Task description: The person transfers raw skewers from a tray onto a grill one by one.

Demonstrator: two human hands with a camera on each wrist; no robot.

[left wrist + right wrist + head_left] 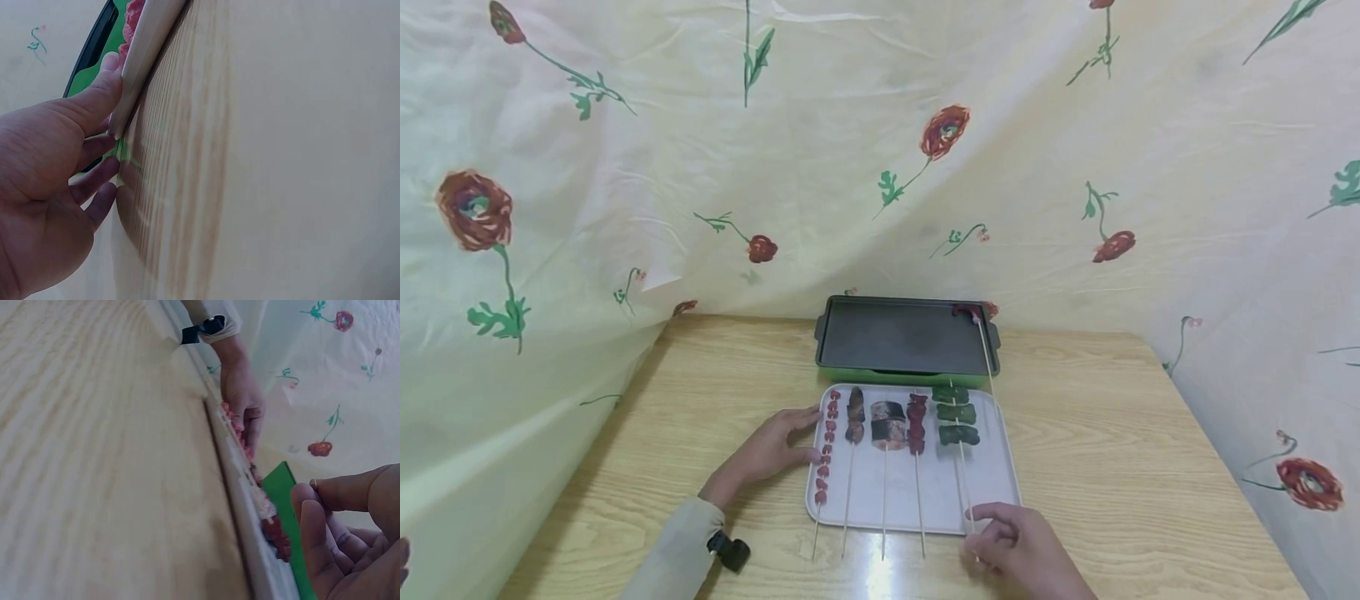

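Observation:
A white tray [992,487] carries a row of skewers. My left hand [775,446] holds its left edge, the thumb against the rim [132,81]. Nearest that hand is a skewer of small red pieces [823,471]. Beside it lie a brown meat skewer [855,414], a skewer of dark-skinned fish slices [888,425] and a dark red meat skewer [916,423]. At the tray's right is a green pepper skewer [957,414]. With thumb and fingertips, my right hand [1018,546] pinches the lower end of its stick, above the tray's front edge.
A black griddle [895,333] with a green base stands behind the tray. One skewer with a dark red, curled piece [967,312] lies on its right side, the stick reaching over the tray. Flowered cloth [820,167] hangs behind the wooden table [1112,433].

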